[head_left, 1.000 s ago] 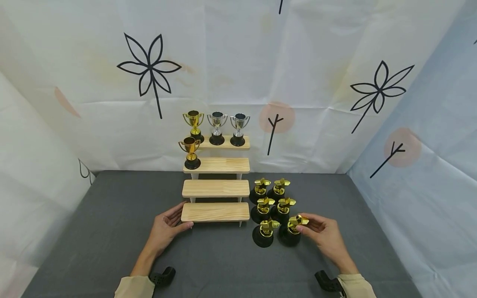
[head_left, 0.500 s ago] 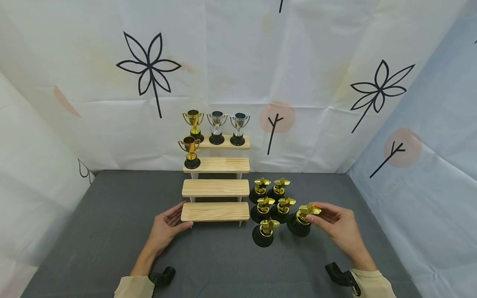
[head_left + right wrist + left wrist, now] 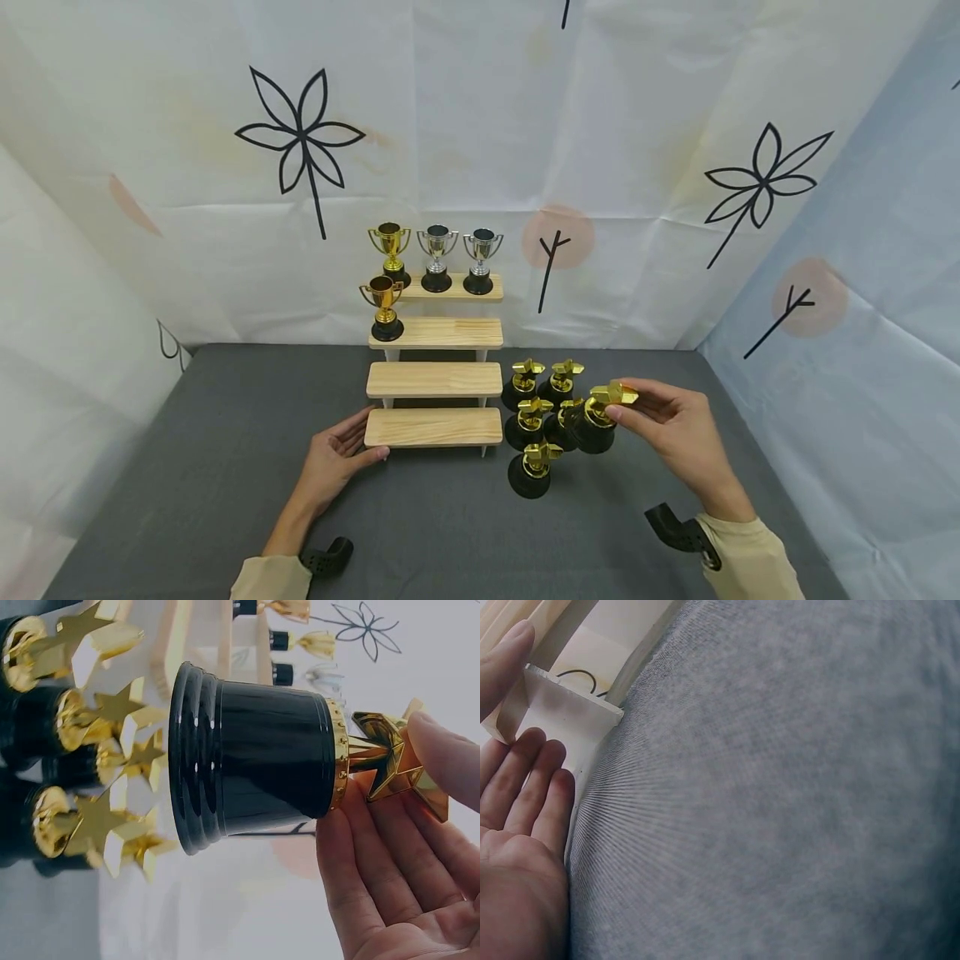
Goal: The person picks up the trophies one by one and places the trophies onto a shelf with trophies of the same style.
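Observation:
My right hand (image 3: 675, 421) pinches a gold star trophy (image 3: 592, 425) by its star. In the right wrist view, the trophy's black base (image 3: 262, 750) points away from the palm, with thumb and fingers on the gold star (image 3: 394, 761). In the head view it overlaps another star trophy (image 3: 558, 429) behind it. My left hand (image 3: 337, 462) lies at the left end of the lowest step (image 3: 433, 427) of a wooden tiered stand, thumb near its front corner. The left wrist view shows relaxed fingers (image 3: 529, 787) beside the stand's white leg (image 3: 574, 720).
Several star trophies (image 3: 530, 471) stand right of the stand. On the top step (image 3: 450, 288) are a gold cup trophy (image 3: 390, 243) and two silver ones (image 3: 437, 246); another gold cup (image 3: 384, 304) stands at the left of the step below (image 3: 450, 333). A patterned cloth backdrop (image 3: 622, 125) rises behind.
My right hand has lifted the star trophy from the front right of the group, moving it rightward and then away from me. The left hand has stayed in place.

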A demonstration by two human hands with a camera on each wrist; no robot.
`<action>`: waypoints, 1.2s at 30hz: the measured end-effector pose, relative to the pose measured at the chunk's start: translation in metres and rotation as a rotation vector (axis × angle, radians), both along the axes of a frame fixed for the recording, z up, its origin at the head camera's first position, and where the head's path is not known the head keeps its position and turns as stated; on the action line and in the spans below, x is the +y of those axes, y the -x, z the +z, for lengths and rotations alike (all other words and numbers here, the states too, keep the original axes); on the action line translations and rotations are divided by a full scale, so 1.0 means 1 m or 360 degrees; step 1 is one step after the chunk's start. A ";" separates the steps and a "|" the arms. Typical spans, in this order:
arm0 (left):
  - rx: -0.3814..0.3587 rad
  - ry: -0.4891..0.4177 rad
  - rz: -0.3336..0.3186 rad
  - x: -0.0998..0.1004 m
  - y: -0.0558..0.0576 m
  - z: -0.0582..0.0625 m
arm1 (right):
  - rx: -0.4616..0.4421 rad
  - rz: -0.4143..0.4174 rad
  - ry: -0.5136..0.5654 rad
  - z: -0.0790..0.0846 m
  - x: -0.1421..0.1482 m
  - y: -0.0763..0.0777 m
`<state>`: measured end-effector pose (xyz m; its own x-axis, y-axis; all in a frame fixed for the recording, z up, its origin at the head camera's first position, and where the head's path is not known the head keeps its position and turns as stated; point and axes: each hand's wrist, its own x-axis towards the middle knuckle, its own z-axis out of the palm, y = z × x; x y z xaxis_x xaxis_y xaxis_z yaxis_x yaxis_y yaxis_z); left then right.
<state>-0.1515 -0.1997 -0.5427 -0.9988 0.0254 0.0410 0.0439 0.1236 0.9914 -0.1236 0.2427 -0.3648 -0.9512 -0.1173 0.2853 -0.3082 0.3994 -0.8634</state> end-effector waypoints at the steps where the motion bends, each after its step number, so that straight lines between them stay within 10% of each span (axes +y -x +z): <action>1: 0.0000 0.0002 0.0001 0.000 0.000 0.000 | 0.0002 0.0011 0.0001 0.001 -0.002 0.002; 36: 0.0032 0.0020 -0.0011 -0.002 0.001 -0.003 | -0.0075 0.0310 0.0234 0.031 -0.117 0.087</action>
<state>-0.1521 -0.2014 -0.5459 -0.9976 0.0329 0.0607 0.0646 0.1355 0.9887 -0.2104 0.1252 -0.3342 -0.9274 -0.2602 0.2688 -0.3252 0.2056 -0.9230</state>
